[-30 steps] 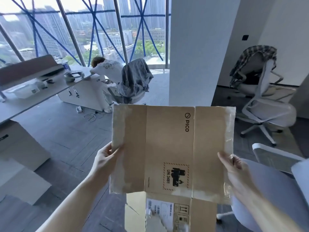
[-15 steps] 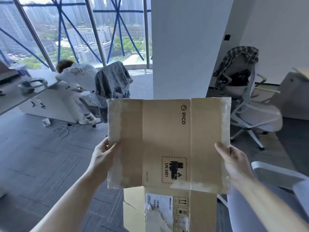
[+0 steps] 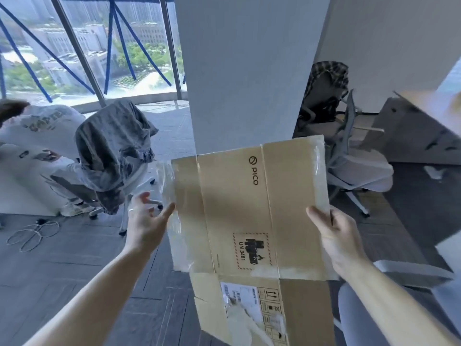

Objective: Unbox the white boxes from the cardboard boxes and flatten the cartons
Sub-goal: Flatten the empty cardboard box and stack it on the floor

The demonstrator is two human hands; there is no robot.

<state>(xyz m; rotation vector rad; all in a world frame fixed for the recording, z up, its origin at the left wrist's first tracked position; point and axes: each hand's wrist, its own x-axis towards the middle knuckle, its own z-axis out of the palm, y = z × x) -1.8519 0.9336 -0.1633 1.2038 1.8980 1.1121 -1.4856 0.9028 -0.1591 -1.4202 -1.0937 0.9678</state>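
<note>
Head view: flattened brown cardboard carton (image 3: 249,216) marked PICO hangs tilted in the air before a white pillar (image 3: 244,71); right hand (image 3: 334,236) pinches its right edge, thumb in front, while left hand (image 3: 144,221) spreads open, holding nothing, just beside its taped left edge

The dark floor (image 3: 62,275) bears a cloth-draped chair (image 3: 112,151), a white chair (image 3: 356,171) and a loose cable (image 3: 32,233).

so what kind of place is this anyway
Most likely a high-rise office: wheeled office chairs, a grey desk, and a floor-to-ceiling glass wall looking down on city buildings.
</note>
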